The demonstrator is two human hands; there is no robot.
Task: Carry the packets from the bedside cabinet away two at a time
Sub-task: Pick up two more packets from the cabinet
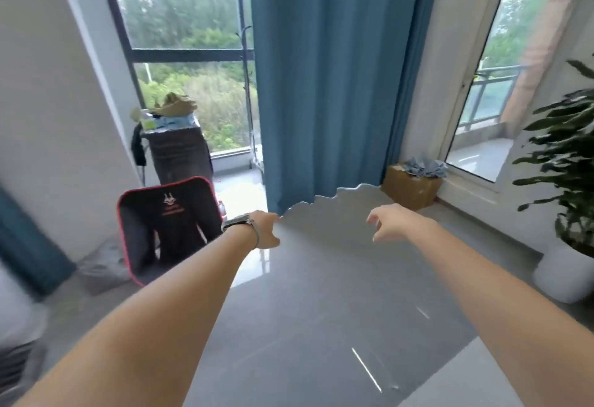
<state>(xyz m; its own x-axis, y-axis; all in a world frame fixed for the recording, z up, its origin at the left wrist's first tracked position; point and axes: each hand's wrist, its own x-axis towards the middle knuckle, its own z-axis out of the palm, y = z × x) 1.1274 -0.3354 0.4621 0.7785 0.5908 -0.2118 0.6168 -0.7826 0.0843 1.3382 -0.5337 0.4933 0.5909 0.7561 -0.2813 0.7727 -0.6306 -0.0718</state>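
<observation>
Seemingly between loads, both arms reach forward; left hand (266, 230) fingers hidden, unreadable; right hand (390, 223) hangs loosely curled, empty.

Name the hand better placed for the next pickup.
Right hand, marginally: its fingers show loosely curled and empty, while the left hand hides its fingers. No packets or cabinet are in view.

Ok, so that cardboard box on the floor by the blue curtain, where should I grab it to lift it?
Probably the cardboard box by its two side faces, low down, coming from the open floor side: its back sits close to the curtain and wall, and loose blue cloth piled on top covers its top.
</observation>
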